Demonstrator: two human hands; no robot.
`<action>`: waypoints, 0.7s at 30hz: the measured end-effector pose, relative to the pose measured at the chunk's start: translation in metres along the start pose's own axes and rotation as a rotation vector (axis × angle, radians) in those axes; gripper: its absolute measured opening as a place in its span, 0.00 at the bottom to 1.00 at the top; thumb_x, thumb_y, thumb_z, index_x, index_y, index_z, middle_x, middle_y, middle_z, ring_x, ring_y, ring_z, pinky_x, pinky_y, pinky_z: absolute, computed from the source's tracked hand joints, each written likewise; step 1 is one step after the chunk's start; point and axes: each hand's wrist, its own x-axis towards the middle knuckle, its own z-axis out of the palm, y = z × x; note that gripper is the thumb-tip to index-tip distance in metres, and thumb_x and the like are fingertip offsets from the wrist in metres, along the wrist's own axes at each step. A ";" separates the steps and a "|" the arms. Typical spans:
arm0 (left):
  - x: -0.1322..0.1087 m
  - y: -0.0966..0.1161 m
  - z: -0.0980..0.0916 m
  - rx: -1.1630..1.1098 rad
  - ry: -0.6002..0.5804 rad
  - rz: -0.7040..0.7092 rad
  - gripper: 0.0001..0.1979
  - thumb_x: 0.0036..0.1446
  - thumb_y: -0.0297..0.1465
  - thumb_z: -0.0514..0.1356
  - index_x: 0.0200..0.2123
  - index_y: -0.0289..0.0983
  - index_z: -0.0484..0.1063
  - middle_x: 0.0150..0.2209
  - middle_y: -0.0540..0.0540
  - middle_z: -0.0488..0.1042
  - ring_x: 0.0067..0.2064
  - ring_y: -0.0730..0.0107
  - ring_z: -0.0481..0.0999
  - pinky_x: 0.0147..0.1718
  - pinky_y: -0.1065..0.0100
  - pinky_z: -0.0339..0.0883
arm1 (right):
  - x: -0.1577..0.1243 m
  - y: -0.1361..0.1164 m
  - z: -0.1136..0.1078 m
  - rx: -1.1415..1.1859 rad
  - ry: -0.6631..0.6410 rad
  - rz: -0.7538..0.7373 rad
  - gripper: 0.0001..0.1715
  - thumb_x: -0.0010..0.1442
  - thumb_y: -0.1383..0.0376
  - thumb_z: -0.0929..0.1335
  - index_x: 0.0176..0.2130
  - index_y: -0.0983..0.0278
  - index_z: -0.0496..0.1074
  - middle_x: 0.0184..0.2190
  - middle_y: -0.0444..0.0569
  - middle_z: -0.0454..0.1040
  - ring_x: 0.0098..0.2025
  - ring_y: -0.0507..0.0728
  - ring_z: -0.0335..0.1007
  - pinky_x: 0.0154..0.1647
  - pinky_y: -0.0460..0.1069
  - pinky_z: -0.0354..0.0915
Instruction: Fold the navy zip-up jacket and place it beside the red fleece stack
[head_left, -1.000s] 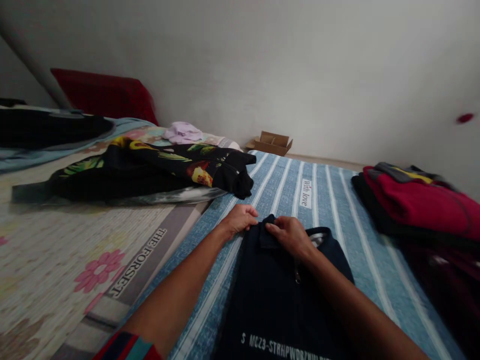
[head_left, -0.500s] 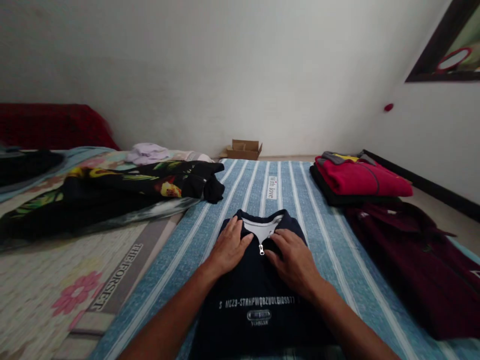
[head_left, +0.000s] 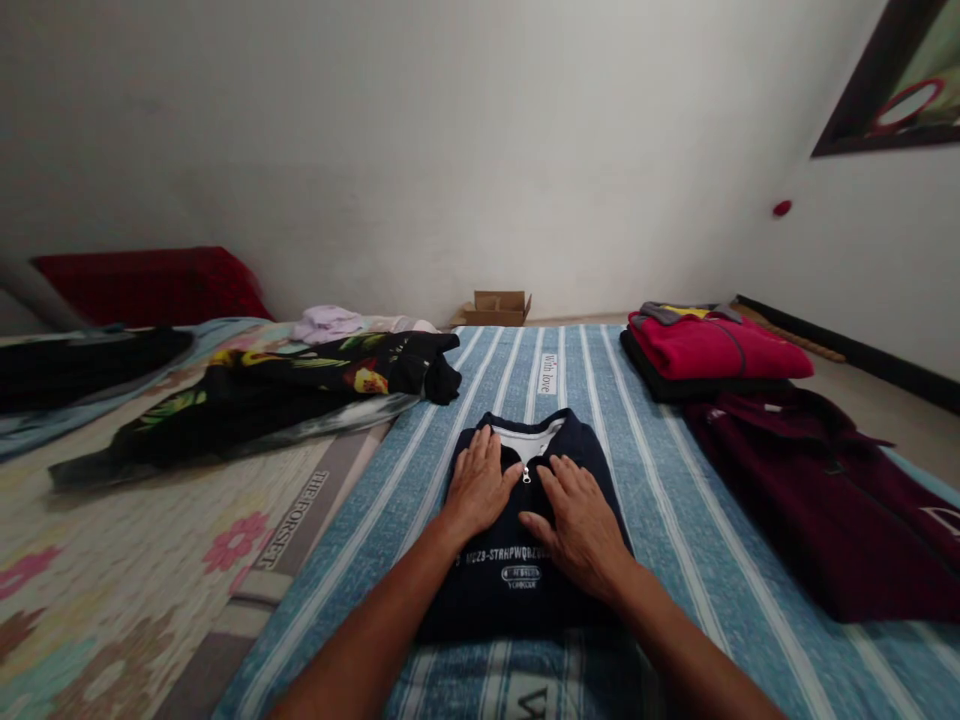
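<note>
A folded navy zip-up garment [head_left: 517, 590] with white lettering lies on the blue striped sheet [head_left: 660, 470] in front of me. My left hand [head_left: 480, 485] lies flat on its upper left part, fingers stretched toward the collar. My right hand [head_left: 581, 525] lies flat on its right part, fingers spread, just right of the zipper pull. Both hands are open and hold nothing. The white inner collar shows between them.
A maroon garment [head_left: 817, 500] is spread at the right. Behind it sits a stack with a red folded top [head_left: 712, 345]. A black floral garment [head_left: 285, 385] lies at the left on a flowered mat [head_left: 150, 560]. A cardboard box [head_left: 499, 307] stands by the wall.
Both hands went from pinching the collar to lying flat on the folded navy garment, and have slid slightly toward me. The camera view has swung right and steadied.
</note>
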 end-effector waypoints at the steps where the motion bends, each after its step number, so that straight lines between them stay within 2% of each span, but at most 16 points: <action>1: -0.001 0.002 0.001 -0.004 -0.012 -0.003 0.33 0.60 0.44 0.43 0.61 0.27 0.50 0.65 0.33 0.44 0.65 0.55 0.42 0.60 0.54 0.44 | -0.004 -0.003 0.001 0.004 -0.019 -0.002 0.38 0.61 0.47 0.57 0.61 0.68 0.55 0.63 0.60 0.51 0.65 0.65 0.40 0.63 0.59 0.40; 6: 0.000 0.003 0.010 -0.009 -0.097 -0.036 0.36 0.60 0.47 0.40 0.63 0.27 0.46 0.65 0.34 0.43 0.66 0.55 0.40 0.60 0.53 0.42 | -0.012 -0.007 0.010 0.022 -0.095 0.016 0.40 0.61 0.46 0.55 0.62 0.68 0.53 0.64 0.59 0.48 0.65 0.65 0.37 0.63 0.59 0.40; 12: -0.002 0.000 0.023 0.022 -0.040 -0.017 0.35 0.61 0.47 0.39 0.63 0.28 0.47 0.65 0.35 0.44 0.66 0.56 0.41 0.60 0.53 0.41 | -0.010 -0.007 0.012 0.019 -0.091 0.028 0.39 0.61 0.46 0.55 0.62 0.68 0.53 0.64 0.58 0.48 0.66 0.64 0.37 0.63 0.59 0.38; 21: -0.004 0.001 0.025 0.029 0.007 -0.003 0.34 0.61 0.47 0.39 0.62 0.28 0.48 0.65 0.35 0.46 0.65 0.56 0.43 0.59 0.53 0.43 | -0.012 -0.008 0.011 0.013 -0.084 0.039 0.39 0.61 0.46 0.55 0.62 0.67 0.54 0.64 0.58 0.49 0.66 0.64 0.37 0.63 0.59 0.39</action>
